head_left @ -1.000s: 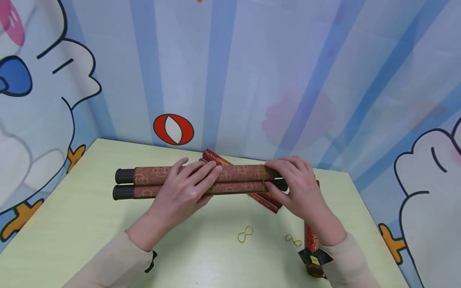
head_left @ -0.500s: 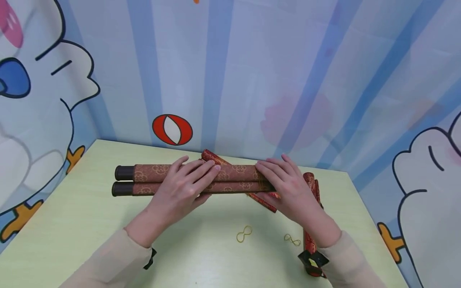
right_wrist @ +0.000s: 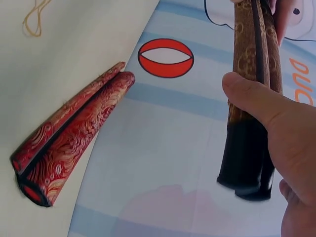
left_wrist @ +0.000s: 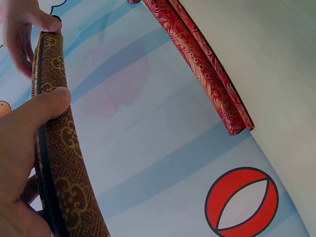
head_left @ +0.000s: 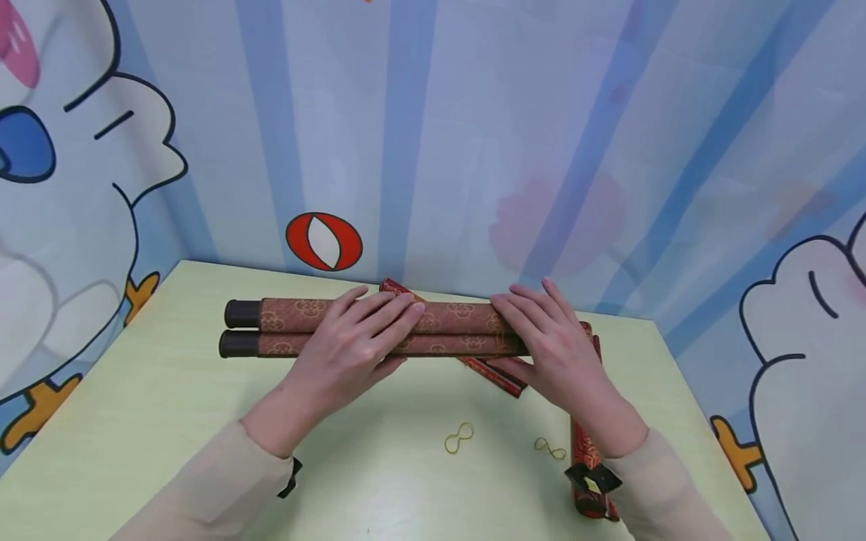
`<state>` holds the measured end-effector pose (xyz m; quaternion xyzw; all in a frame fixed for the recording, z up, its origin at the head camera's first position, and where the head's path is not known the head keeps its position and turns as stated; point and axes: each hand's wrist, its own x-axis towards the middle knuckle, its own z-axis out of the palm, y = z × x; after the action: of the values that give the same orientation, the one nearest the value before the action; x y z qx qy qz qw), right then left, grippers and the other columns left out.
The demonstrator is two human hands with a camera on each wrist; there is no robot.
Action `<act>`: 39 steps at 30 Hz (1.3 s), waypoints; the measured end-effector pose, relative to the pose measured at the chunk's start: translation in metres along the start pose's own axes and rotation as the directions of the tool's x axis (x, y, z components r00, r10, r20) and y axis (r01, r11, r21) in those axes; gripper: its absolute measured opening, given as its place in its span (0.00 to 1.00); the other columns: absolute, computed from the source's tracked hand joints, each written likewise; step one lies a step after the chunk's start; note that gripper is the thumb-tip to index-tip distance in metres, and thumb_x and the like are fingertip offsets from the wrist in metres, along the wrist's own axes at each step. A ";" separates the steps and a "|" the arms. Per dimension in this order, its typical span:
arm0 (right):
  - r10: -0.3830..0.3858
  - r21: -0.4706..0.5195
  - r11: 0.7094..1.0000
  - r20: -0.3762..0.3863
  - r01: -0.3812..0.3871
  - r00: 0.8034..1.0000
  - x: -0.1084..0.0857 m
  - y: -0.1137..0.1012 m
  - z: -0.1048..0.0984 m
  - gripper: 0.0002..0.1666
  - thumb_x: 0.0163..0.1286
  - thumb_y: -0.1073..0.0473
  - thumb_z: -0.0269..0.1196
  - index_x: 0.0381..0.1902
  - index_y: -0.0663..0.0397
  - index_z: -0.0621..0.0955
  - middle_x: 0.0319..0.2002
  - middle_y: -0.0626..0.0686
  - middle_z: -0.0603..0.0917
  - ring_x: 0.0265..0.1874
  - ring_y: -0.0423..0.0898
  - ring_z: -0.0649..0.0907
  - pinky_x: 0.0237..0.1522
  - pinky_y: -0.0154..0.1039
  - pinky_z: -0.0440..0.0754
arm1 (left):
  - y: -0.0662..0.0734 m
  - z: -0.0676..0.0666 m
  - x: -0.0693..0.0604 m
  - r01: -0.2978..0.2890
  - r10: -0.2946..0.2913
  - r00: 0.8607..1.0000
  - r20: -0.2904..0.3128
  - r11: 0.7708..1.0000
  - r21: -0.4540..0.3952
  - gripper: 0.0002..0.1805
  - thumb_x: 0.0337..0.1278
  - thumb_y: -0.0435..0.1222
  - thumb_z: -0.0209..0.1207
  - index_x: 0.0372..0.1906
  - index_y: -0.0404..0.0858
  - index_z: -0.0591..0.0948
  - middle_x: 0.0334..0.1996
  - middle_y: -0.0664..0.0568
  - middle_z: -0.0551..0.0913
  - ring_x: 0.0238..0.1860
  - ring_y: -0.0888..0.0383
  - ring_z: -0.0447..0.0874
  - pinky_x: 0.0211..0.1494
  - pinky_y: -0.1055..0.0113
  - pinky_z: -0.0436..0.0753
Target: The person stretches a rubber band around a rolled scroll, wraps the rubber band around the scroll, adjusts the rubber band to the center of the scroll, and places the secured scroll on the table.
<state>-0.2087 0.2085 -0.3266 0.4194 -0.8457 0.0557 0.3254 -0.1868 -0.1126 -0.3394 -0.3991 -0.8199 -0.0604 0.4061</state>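
Observation:
A brown scroll (head_left: 453,319) with a pale flower pattern and black end caps (head_left: 242,314) is held level above the table, its two rolls side by side. My left hand (head_left: 358,342) grips it around the middle, thumb below and fingers over the top. Near the right end, my right hand (head_left: 558,349) holds it and covers the caps there; in the right wrist view, the thumb lies along the rolls just above the black caps (right_wrist: 242,155). A thin yellowish band (head_left: 501,342) crosses the scroll beside the right fingers, partly hidden.
One red patterned scroll (head_left: 497,376) lies slanted behind the brown one. Another red scroll (head_left: 585,443) lies under the right forearm. Two twisted yellow rubber bands (head_left: 458,438) lie on the pale table (head_left: 379,481). A printed cloth backdrop (head_left: 446,150) rises behind.
My right hand has moved a little left onto the scroll's end, over the banded part and caps, then slightly back right. The scroll has risen slightly and shifted right; my left hand keeps its hold.

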 end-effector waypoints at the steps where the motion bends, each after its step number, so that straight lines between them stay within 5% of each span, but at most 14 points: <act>1: -0.002 0.000 1.000 -0.001 0.002 1.000 0.001 -0.001 0.001 0.58 0.43 0.53 0.91 0.71 0.62 0.78 0.63 0.63 0.84 0.68 0.63 0.78 0.81 0.63 0.61 | 0.000 0.000 0.001 -0.002 0.002 1.000 0.000 1.000 0.001 0.45 0.40 0.42 0.87 0.68 0.36 0.83 0.62 0.45 0.87 0.61 0.45 0.84 0.65 0.43 0.82; 11: 0.031 -0.049 0.998 -0.001 -0.031 1.000 -0.004 0.001 -0.001 0.63 0.41 0.51 0.91 0.73 0.63 0.76 0.64 0.65 0.83 0.69 0.64 0.78 0.82 0.62 0.58 | -0.002 -0.001 -0.003 0.035 -0.034 0.998 0.044 0.999 -0.028 0.46 0.41 0.43 0.87 0.70 0.37 0.82 0.64 0.45 0.86 0.63 0.46 0.84 0.68 0.45 0.80; 30: 0.020 -0.032 0.999 -0.023 -0.021 1.000 0.005 -0.009 0.012 0.59 0.42 0.49 0.91 0.70 0.63 0.79 0.62 0.63 0.85 0.68 0.63 0.79 0.81 0.63 0.61 | 0.000 0.003 0.003 0.013 -0.012 0.999 0.039 0.999 -0.030 0.46 0.39 0.43 0.87 0.69 0.36 0.82 0.63 0.45 0.87 0.63 0.46 0.84 0.68 0.46 0.81; 39: 0.062 -0.050 0.997 0.013 -0.061 0.998 -0.006 -0.008 0.008 0.65 0.41 0.46 0.91 0.74 0.63 0.75 0.64 0.65 0.83 0.70 0.63 0.77 0.82 0.63 0.57 | 0.001 0.004 0.005 0.016 -0.011 0.996 0.094 0.999 -0.051 0.47 0.42 0.45 0.86 0.71 0.37 0.81 0.64 0.46 0.86 0.64 0.47 0.84 0.71 0.46 0.79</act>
<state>-0.2042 0.2044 -0.3374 0.3854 -0.8617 0.0415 0.3275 -0.1905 -0.1070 -0.3385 -0.4063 -0.8388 -0.0659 0.3564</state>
